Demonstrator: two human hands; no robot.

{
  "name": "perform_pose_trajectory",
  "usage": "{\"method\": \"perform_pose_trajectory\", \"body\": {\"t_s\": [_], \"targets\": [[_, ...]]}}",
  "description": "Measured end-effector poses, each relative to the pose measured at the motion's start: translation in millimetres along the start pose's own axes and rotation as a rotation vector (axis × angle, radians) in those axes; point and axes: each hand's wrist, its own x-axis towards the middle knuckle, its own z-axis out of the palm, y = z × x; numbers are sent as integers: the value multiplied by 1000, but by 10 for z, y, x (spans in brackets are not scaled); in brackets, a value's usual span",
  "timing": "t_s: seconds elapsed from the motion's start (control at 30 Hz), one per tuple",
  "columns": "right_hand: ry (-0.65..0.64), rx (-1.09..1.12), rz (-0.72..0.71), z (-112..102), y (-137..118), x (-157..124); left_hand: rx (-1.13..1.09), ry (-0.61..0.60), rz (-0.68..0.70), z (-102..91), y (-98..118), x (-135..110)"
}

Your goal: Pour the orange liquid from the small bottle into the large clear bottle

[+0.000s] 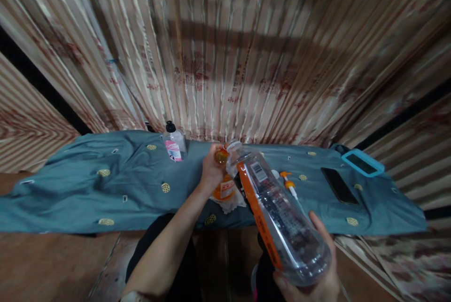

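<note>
My right hand [317, 264] grips the base of a large clear plastic bottle [292, 227] with an orange and silver label. That bottle is tilted, its uncapped mouth pointing up and left, close to my left hand [212, 168]. Closed fingers of my left hand hold a small amber see-through piece [221, 156] against or beside the bottle's mouth; whether they touch is unclear. Below it, an orange bottle [225, 189] with a pale label stands on a crumpled white tissue [229, 205], partly hidden by my hand.
A teal patterned cloth [137, 184] covers the bench. On it are a clear pink-labelled bottle [174, 144] with a black cap, an orange and white pump head [289, 183], a black phone [338, 185] and a light-blue framed device [362, 163]. A striped curtain [218, 58] hangs behind.
</note>
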Motion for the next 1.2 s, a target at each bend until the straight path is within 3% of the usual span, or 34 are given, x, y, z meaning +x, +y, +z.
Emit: {"method": "perform_pose_trajectory", "body": {"t_s": [0.27, 0.43, 0.77, 1.03, 1.2], "targets": [[-44, 87, -14, 7, -108, 25, -45, 6, 45, 5, -10, -27], [-36, 123, 26, 15, -40, -7, -43, -3, 43, 3, -39, -10], [-89, -12, -296, -71, 271, 74, -11, 11, 24, 22, 33, -5], [-71, 22, -175, -73, 244, 33, -9, 10, 39, 32, -18, 7], [-102, -1, -201, -105, 318, 47, -37, 11, 20, 32, -1, 8]]}}
